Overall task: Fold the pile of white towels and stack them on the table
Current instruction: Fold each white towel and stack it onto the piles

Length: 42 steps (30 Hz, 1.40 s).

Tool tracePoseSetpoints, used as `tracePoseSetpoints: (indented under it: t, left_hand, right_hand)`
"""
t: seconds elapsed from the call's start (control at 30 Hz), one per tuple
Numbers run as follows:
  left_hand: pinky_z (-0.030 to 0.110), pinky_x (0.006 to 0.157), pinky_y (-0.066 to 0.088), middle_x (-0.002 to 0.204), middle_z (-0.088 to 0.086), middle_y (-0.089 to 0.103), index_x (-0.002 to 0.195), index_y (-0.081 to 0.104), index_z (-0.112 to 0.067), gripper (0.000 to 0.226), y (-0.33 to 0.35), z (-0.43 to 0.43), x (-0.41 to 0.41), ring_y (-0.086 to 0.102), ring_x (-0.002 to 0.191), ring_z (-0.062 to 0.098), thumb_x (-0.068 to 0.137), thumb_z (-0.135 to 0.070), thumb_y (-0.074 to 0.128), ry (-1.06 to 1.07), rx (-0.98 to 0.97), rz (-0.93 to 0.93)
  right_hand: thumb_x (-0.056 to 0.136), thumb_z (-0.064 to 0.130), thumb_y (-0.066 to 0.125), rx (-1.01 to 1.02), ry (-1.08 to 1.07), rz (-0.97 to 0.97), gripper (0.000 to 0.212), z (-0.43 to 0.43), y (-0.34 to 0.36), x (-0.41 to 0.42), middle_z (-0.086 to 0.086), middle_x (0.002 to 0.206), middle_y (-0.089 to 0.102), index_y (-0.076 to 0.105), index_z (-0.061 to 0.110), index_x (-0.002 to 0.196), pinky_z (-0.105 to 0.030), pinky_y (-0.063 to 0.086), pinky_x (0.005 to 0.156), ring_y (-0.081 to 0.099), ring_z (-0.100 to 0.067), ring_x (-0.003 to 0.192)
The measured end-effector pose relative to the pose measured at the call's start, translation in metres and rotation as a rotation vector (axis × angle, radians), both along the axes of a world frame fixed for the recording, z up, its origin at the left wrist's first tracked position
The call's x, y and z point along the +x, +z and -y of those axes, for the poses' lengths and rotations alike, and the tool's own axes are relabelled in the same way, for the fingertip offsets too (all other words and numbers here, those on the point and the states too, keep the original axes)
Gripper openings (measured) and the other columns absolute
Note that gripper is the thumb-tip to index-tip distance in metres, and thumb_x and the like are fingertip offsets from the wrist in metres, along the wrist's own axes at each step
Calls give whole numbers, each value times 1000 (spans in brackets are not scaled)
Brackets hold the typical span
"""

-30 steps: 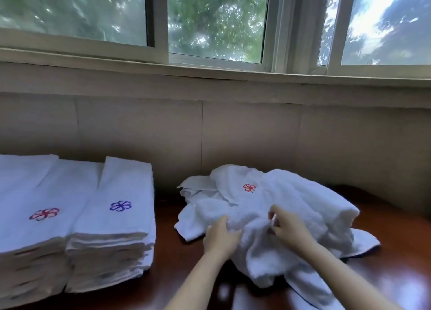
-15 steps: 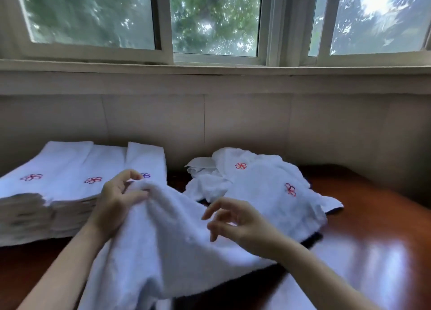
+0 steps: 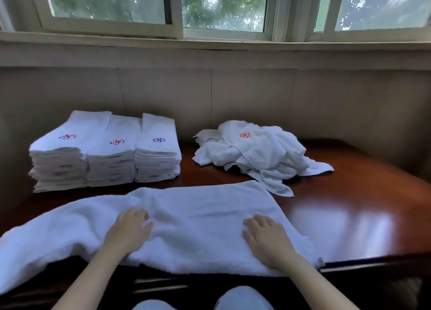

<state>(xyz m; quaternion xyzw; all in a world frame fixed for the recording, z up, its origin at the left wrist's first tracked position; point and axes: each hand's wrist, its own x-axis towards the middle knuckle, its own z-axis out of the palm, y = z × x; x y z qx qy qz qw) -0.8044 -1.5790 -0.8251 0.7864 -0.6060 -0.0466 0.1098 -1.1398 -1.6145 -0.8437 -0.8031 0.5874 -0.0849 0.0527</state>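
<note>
A white towel point(image 3: 196, 218) lies spread out lengthwise along the near edge of the dark wooden table point(image 3: 349, 207), its left end hanging off the front. My left hand point(image 3: 129, 230) rests flat on the towel left of its middle. My right hand point(image 3: 265, 237) lies flat on its right part, fingers straight. A crumpled pile of white towels point(image 3: 258, 153) with a red flower emblem sits at the back right. Three stacks of folded towels point(image 3: 107, 151) with red and blue emblems stand side by side at the back left.
A tiled wall point(image 3: 233, 95) runs behind the table below a window sill point(image 3: 210, 46). Bare glossy wood shows right of the spread towel. My knees point(image 3: 242, 298) show below the table's front edge.
I pulled one towel off the crumpled pile and towards me, held it up, and it now lies spread flat on the table. Both hands went from gripping it to lying flat on it.
</note>
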Motion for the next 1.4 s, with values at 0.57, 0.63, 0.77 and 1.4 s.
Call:
tracePoseSetpoints:
  t: [0.57, 0.63, 0.77, 1.4]
  left_hand:
    - [36, 97, 38, 142, -4, 39, 145, 30, -26, 52, -13, -13, -8, 37, 124, 24, 98, -48, 30, 93, -36, 107]
    - [37, 97, 40, 142, -1, 42, 147, 26, -22, 55, -13, -11, -8, 41, 124, 26, 98, -46, 30, 107, -75, 78]
    - [37, 87, 44, 125, 14, 58, 151, 14, -17, 52, 1, 8, 3, 55, 110, 33, 102, -33, 26, 132, -26, 61]
    - [32, 63, 43, 79, 12, 60, 81, 57, -6, 43, 73, 27, 144, 59, 74, 24, 40, -14, 69, -27, 345, -604]
  right_hand:
    - [78, -5, 39, -44, -499, 805, 49, 2, 12, -30, 3, 82, 65, 46, 13, 123, -31, 37, 68, 52, -22, 82]
    - [80, -3, 39, -53, -505, 773, 48, 5, 11, -30, -6, 91, 67, 46, 14, 125, -33, 42, 71, 55, -27, 87]
    - [85, 9, 46, -132, -459, 244, 31, 10, 10, -17, -9, 104, 62, 46, 15, 116, -30, 34, 65, 55, -29, 92]
    - [79, 22, 59, 202, 142, -354, 16, 151, 46, 112, -5, 109, 61, 57, 17, 94, -30, 44, 67, 56, -24, 87]
